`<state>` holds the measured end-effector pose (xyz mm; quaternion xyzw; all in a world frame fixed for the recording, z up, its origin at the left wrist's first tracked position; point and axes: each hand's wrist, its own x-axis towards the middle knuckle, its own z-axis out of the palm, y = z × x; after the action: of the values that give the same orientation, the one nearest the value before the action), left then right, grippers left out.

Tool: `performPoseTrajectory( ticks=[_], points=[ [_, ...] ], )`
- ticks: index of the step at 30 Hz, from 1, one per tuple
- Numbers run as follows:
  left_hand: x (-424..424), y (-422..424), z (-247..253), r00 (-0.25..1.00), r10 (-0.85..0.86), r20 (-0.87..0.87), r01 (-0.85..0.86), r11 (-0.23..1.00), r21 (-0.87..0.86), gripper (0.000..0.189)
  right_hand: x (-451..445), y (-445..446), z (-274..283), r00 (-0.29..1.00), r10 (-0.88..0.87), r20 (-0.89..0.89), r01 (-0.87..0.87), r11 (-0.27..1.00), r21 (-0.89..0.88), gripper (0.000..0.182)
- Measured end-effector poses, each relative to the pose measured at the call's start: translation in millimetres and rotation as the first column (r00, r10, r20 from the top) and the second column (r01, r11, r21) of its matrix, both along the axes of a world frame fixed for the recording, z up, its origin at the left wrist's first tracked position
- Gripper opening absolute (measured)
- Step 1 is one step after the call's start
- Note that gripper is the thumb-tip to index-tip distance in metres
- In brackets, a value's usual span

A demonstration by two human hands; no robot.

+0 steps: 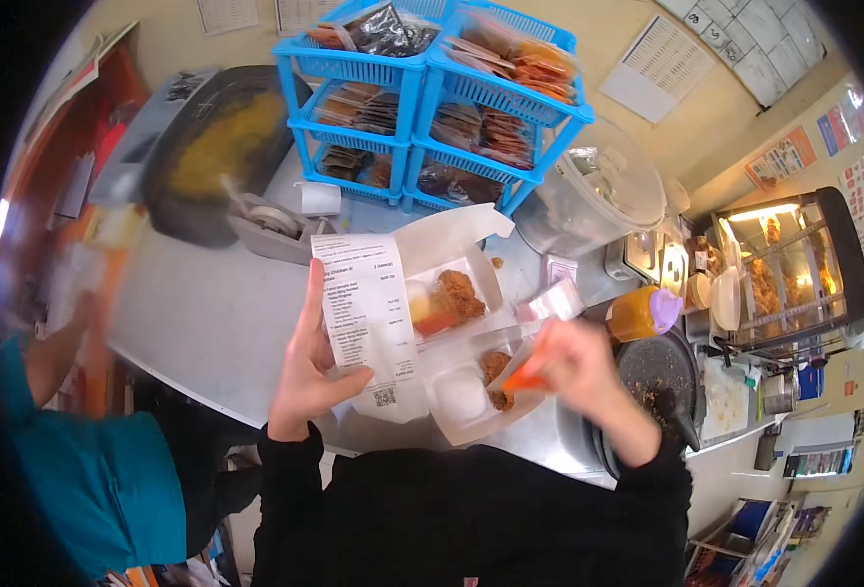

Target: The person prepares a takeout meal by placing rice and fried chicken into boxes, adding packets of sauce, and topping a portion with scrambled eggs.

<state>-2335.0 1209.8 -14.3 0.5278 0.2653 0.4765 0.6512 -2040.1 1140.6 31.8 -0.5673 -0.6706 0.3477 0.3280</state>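
Observation:
My left hand (319,359) holds a long printed paper receipt (373,323) upright, the thumb across its lower part. A paper food box (494,282) stands open behind it, with a piece of fried chicken (461,295) and other food inside. Nearer to me, a second open paper box (446,429) holds a white rounded mound that looks like rice (459,395) and another piece of fried chicken (495,365). Over this box's right side, my right hand (567,363), blurred, grips a small orange item (523,376), perhaps a sachet.
Blue plastic basket racks (432,132) with sachets stand at the back. A tape dispenser (274,227) is at left. On the right are a squeeze bottle (641,312), a dark stone mortar (655,367) and a lit food warmer (791,271). A person in teal (109,484) stands at far left.

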Motion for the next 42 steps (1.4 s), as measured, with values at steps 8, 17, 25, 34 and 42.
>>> performPoseTrajectory(
  ticks=[8,17,25,34,42],
  points=[
    [18.2,0.7,11.4,0.991,-0.131,-0.002,0.131,0.991,0.014,0.106,4.5,-39.3,-159.2,0.825,0.12,0.553,-0.363,0.861,0.355,0.043],
    [4.5,3.5,21.0,0.994,-0.084,-0.073,0.084,0.996,0.001,0.107,194.9,189.9,0.4,0.676,-0.553,0.487,0.441,0.833,0.335,0.028],
    [-5.9,6.4,11.5,0.997,0.026,-0.074,-0.031,0.997,-0.064,0.109,244.6,272.8,-50.0,0.397,0.083,0.914,0.352,0.906,-0.235,0.026],
    [12.3,26.8,1.9,0.996,0.052,-0.069,-0.055,0.998,-0.035,0.11,267.5,255.6,-11.4,0.651,-0.217,0.727,0.298,0.955,0.018,0.032],
    [11.5,28.9,7.6,0.997,0.012,-0.082,-0.02,0.995,-0.097,0.107,289.6,268.1,-68.3,0.37,-0.073,0.926,0.113,0.993,0.033,0.046]
  ],
)
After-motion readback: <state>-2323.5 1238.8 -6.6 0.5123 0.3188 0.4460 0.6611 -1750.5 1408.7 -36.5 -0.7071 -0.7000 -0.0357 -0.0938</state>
